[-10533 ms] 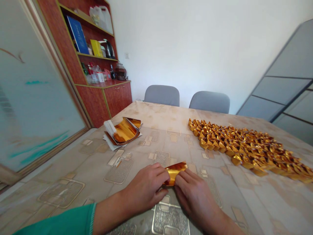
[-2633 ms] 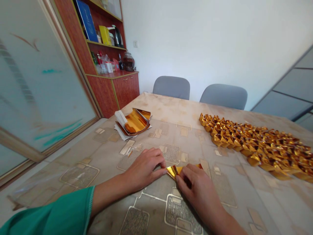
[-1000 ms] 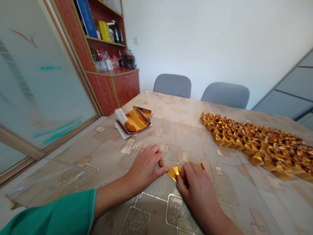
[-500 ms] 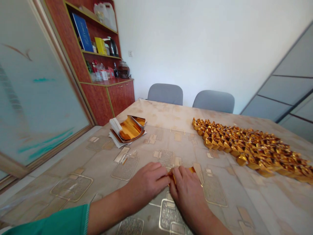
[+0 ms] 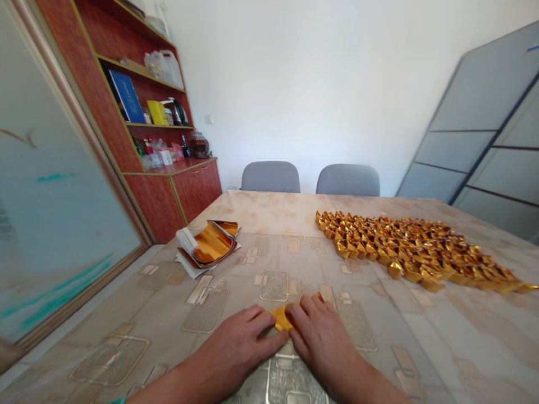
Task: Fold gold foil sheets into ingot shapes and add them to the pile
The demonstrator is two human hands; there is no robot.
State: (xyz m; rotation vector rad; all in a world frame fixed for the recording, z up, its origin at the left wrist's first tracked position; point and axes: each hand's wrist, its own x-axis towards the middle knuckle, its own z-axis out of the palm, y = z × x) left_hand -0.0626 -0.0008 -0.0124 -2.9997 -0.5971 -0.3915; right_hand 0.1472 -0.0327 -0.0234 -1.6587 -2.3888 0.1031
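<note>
Between my two hands lies a small piece of gold foil paper (image 5: 281, 318), low over the patterned tablecloth. My left hand (image 5: 242, 345) pinches its left end between thumb and fingers. Over its right part my right hand (image 5: 322, 334) is closed, fingers curled, and a gold corner shows beyond the fingertips. Most of the foil's shape is hidden under the hands. Further off to the left sits a stack of gold foil sheets (image 5: 213, 242), curled and mixed with white paper. Many folded gold paper ingots (image 5: 396, 269) stand in packed rows at the right.
The table (image 5: 269, 210) carries a patterned plastic cloth. Two grey chairs (image 5: 270, 177) stand at its far edge. A red-brown cabinet (image 5: 154, 199) with bottles, a kettle and boxes is at the back left, beside a frosted glass door (image 5: 63, 213). Grey panels (image 5: 458, 120) lean at the right.
The camera view has tilted up and shifted. My left hand has moved slightly away from the right one, and more of the gold foil shows between them.
</note>
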